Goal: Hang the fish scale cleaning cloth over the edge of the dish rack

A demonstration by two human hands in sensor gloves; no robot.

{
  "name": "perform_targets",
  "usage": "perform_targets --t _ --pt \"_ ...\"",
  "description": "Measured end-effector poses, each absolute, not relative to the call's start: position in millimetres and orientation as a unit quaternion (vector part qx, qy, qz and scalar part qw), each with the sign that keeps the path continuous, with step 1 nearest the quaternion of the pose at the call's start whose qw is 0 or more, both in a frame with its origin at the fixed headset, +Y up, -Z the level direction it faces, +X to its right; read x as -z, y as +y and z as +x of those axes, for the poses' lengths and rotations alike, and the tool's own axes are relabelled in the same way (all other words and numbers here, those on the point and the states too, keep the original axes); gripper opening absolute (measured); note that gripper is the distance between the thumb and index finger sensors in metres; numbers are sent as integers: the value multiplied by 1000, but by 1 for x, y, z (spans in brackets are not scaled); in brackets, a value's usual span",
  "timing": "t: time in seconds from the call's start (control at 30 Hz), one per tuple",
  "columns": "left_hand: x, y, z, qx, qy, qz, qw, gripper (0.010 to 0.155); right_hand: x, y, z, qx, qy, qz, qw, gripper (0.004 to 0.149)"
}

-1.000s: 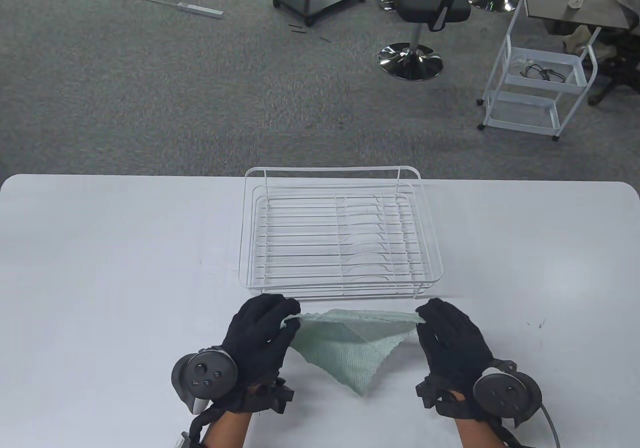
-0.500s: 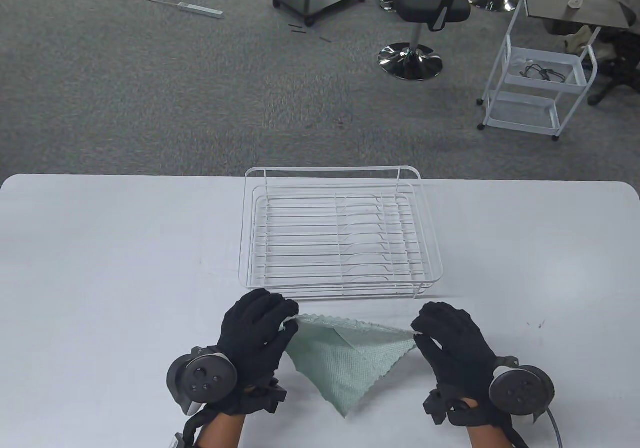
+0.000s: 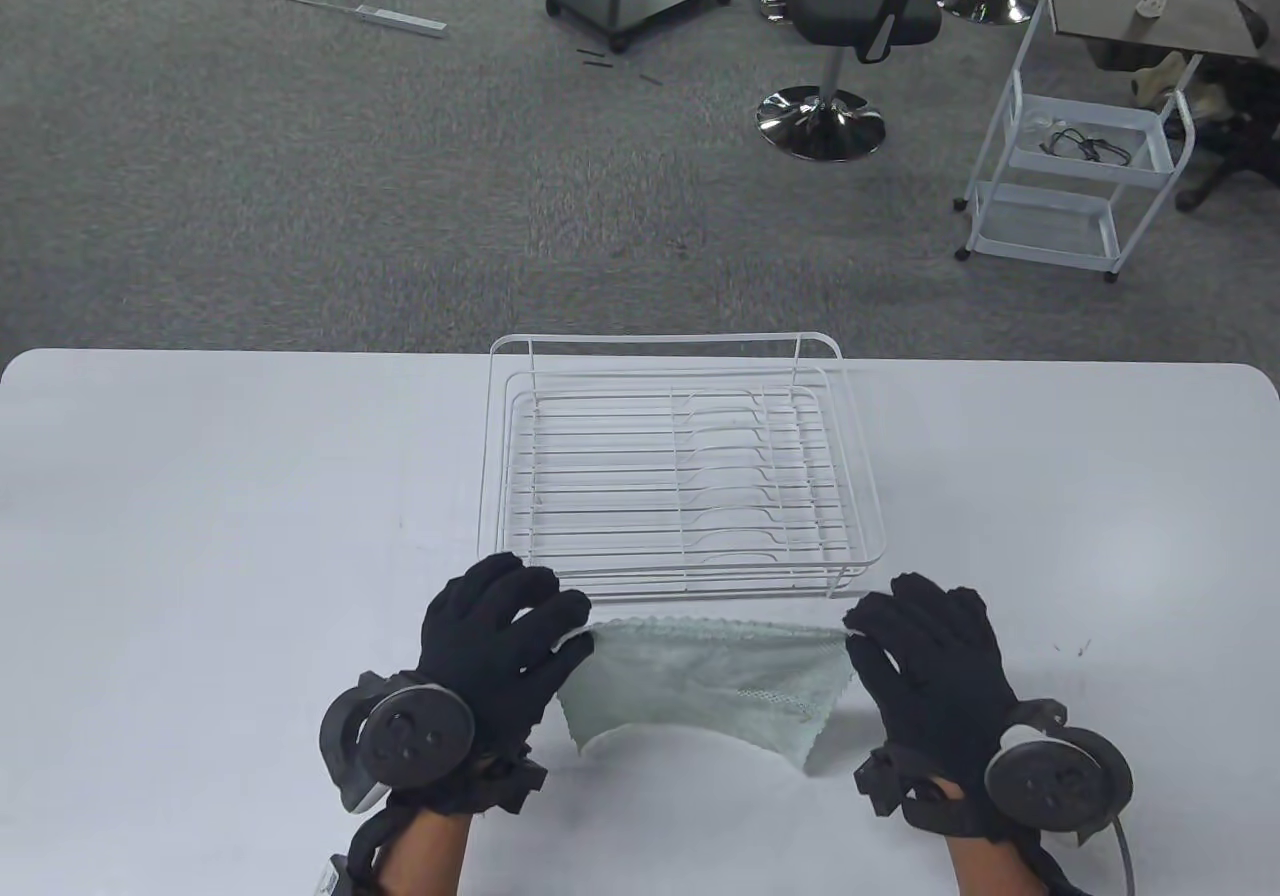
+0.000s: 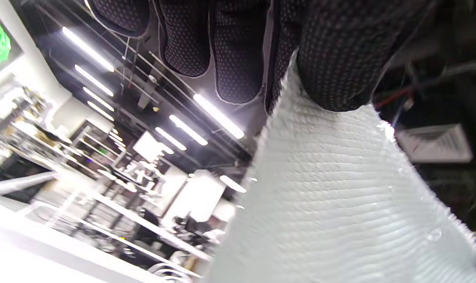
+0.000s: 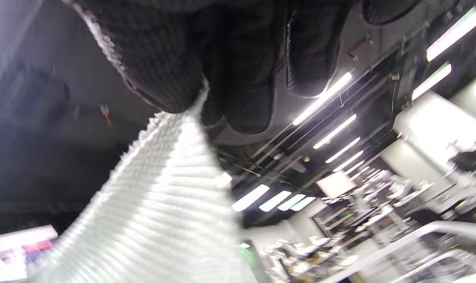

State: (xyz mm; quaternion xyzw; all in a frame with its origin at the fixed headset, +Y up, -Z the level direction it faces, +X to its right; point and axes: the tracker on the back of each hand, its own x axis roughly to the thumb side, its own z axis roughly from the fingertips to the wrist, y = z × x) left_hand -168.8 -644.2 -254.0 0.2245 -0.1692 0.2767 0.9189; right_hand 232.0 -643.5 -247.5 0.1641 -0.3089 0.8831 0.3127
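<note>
While the pale green cloth (image 3: 700, 671) is being pinched at its top corners by the left hand (image 3: 495, 636) and right hand (image 3: 930, 651), a weak grip could be letting it slip short of the dish rack (image 3: 680, 466) edge.

Table view looks down from high; both wrist views face upward at close range, sharing the cloth (image 3: 700, 671).

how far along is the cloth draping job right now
Done: the cloth is off the table and spread between the left hand and right hand, each pinching a top corner. In hand: its top edge sits just short of the dish rack. Left: laying it over the rack's near edge and releasing.
</note>
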Motion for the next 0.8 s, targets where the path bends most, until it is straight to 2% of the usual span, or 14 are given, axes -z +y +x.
perform_targets --t 0.23,0.47,0.63,0.73,0.77,0.8 --pt "331 -628 -159 -164 -121 148 968 44 332 -615 209 -945 -238 136 176 37" --pt "398 -634 -155 -114 -82 97 985 44 410 -620 193 -966 -182 128 131 37" --pt "432 -647 -156 -111 -71 78 988 46 443 -630 186 -972 -167 126 109 37" --pt "444 -656 -156 -126 -57 38 990 60 454 -647 188 -981 -121 111 106 38" --pt "443 -657 -158 -126 -48 31 990 67 455 -654 192 -985 -84 102 109 46" --pt "441 -657 -159 -125 -46 40 990 67 454 -656 196 -986 -81 100 108 55"
